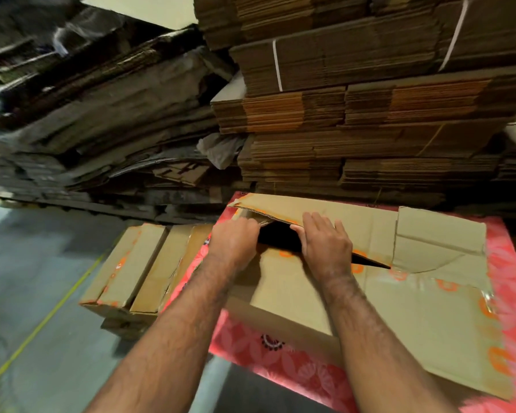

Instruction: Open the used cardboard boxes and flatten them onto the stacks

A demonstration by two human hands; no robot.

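Observation:
A used brown cardboard box (414, 317) with orange print lies nearly flat on a pink flowered surface (295, 368). A dark gap (280, 238) splits its top between two panels. My left hand (233, 242) is curled at the gap's left edge and grips the near panel there. My right hand (325, 242) holds the far panel (364, 225), thumb tucked under its edge and fingers lying on top. A torn flap (438, 239) sits at the box's right end.
Tall stacks of flattened cartons (370, 108), some bound with white straps, rise just behind the box. A rougher pile of old cardboard (96, 120) fills the left. More flattened boxes (137, 269) lie low on the left, by grey floor with a yellow line (42, 323).

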